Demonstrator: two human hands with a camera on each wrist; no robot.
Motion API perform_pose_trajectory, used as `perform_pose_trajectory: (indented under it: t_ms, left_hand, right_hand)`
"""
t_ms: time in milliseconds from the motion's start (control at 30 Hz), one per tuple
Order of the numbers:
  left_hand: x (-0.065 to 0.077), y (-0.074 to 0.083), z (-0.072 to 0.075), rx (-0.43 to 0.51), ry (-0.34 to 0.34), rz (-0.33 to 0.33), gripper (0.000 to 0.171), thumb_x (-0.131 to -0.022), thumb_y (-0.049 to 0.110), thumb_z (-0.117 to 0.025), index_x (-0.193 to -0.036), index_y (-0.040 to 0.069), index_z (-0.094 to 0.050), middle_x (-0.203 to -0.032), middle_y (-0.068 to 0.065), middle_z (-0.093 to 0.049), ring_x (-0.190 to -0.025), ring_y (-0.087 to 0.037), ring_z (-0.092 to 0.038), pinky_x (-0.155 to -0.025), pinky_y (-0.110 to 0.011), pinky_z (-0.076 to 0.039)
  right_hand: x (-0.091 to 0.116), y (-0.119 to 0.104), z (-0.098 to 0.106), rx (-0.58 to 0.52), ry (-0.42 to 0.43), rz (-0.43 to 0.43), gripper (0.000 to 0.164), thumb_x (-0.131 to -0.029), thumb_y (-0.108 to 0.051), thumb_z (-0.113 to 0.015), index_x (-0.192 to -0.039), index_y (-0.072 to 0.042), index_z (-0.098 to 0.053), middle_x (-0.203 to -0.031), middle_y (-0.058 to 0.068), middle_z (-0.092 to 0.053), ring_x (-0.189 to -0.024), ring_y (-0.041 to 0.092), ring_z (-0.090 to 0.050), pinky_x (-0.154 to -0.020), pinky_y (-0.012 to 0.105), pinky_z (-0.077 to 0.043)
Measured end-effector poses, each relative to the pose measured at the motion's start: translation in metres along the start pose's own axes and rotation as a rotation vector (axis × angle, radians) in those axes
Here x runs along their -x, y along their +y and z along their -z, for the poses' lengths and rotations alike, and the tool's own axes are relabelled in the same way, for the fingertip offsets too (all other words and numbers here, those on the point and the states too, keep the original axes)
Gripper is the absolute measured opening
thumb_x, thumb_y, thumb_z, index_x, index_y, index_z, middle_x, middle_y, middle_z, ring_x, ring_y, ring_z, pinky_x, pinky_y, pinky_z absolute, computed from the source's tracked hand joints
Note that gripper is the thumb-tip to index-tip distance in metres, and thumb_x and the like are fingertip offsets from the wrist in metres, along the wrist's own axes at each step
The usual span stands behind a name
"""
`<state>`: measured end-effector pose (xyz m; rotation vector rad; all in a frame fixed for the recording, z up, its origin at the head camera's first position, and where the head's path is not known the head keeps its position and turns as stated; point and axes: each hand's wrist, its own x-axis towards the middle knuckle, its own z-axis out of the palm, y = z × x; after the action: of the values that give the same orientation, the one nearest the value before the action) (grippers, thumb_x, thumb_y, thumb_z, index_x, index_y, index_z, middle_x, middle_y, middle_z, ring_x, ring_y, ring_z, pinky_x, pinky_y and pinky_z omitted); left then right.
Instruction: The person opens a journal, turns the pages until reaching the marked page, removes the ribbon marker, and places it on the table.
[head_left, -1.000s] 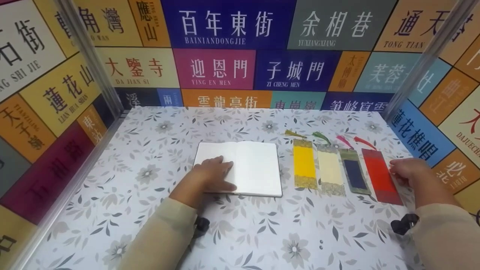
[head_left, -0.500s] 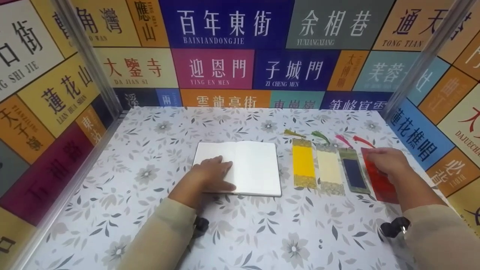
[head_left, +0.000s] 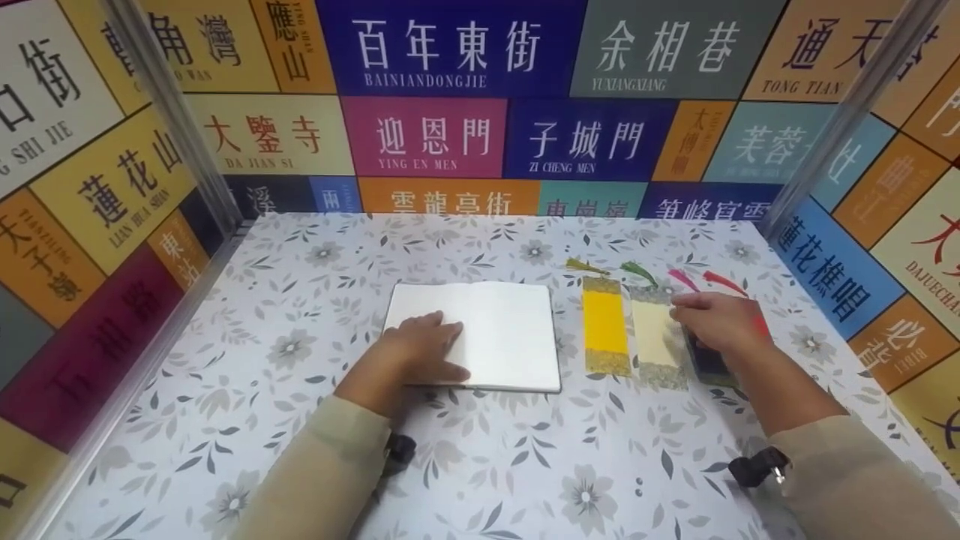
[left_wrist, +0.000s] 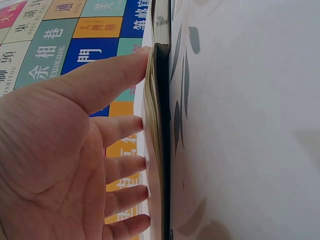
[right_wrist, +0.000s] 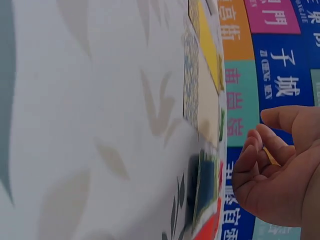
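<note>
In the head view an open notebook [head_left: 514,337] with blank pages lies mid-table. My left hand [head_left: 420,346] rests on its left page with fingers spread; in the left wrist view the thumb and fingertips touch the page edge-on. To the right lie tasselled bookmarks in a row: a yellow one [head_left: 604,322], a cream one [head_left: 651,330], a dark blue one [head_left: 709,364] and a red one [head_left: 759,322]. Above the blue one hovers my right hand [head_left: 724,322], hiding parts of the blue and red ones. Its fingers are loosely bent and hold nothing, as the right wrist view [right_wrist: 280,175] shows.
A white tablecloth [head_left: 337,465] with grey flowers and leaves covers the table. Panels with coloured street-name signs [head_left: 461,49] stand behind and on both sides. Dark wrist devices [head_left: 757,466] show at the sleeves.
My right hand has moved left, from beside the red bookmark, across it, to above the dark blue one. The left hand has stayed on the notebook.
</note>
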<state>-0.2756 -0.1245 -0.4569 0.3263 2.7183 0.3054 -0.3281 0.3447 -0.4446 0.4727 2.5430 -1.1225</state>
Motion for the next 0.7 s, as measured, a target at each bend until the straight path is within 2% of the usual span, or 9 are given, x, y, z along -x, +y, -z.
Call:
perform_pose_trajectory:
  t_ms: [233,400,500,633,700]
  left_hand:
    - [0.002,0.001,0.0,0.021,-0.008,0.033,0.094,-0.091,0.066,-0.072,-0.169,0.031,-0.034,-0.181,-0.01,-0.02,-0.167,-0.038,-0.022,-0.136,-0.06,-0.019]
    - [0.001,0.002,0.0,0.027,-0.011,0.032,0.094,-0.091,0.065,-0.073,-0.169,0.031,-0.034,-0.181,-0.01,-0.02,-0.167,-0.039,-0.022,-0.136,-0.061,-0.019]
    - [0.002,0.002,0.001,0.018,-0.008,0.019,0.093,-0.091,0.064,-0.073,-0.169,0.03,-0.034,-0.181,-0.011,-0.021,-0.167,-0.04,-0.022,-0.136,-0.062,-0.02]
    - [0.002,0.003,0.002,0.005,-0.003,0.003,0.094,-0.092,0.063,-0.072,-0.169,0.028,-0.034,-0.181,-0.012,-0.021,-0.166,-0.041,-0.023,-0.135,-0.061,-0.021]
    - [0.001,0.003,0.001,0.007,-0.006,0.007,0.094,-0.092,0.064,-0.072,-0.169,0.029,-0.033,-0.181,-0.011,-0.021,-0.167,-0.04,-0.022,-0.136,-0.061,-0.02]
  right_hand:
    - [0.014,-0.025,-0.031,-0.077,-0.08,0.051,0.059,-0.104,-0.047,-0.066,-0.158,-0.026,-0.054,-0.152,0.015,-0.054,-0.129,0.033,-0.052,-0.101,0.033,-0.056]
    - [0.024,-0.043,-0.053,-0.198,-0.119,0.017,0.052,-0.105,-0.043,-0.066,-0.154,-0.027,-0.057,-0.154,0.011,-0.053,-0.132,0.032,-0.05,-0.105,0.034,-0.057]
    - [0.028,-0.048,-0.064,-0.229,-0.129,0.08,0.05,-0.106,-0.041,-0.066,-0.151,-0.022,-0.059,-0.151,0.01,-0.056,-0.125,0.03,-0.052,-0.1,0.033,-0.056]
    - [0.032,-0.051,-0.077,-0.204,-0.12,0.18,0.047,-0.107,-0.041,-0.065,-0.148,-0.018,-0.063,-0.148,0.009,-0.06,-0.122,0.029,-0.055,-0.1,0.035,-0.054]
    - [0.034,-0.054,-0.082,-0.187,-0.122,0.199,0.047,-0.107,-0.042,-0.065,-0.147,-0.018,-0.064,-0.149,0.008,-0.061,-0.125,0.029,-0.057,-0.104,0.037,-0.053]
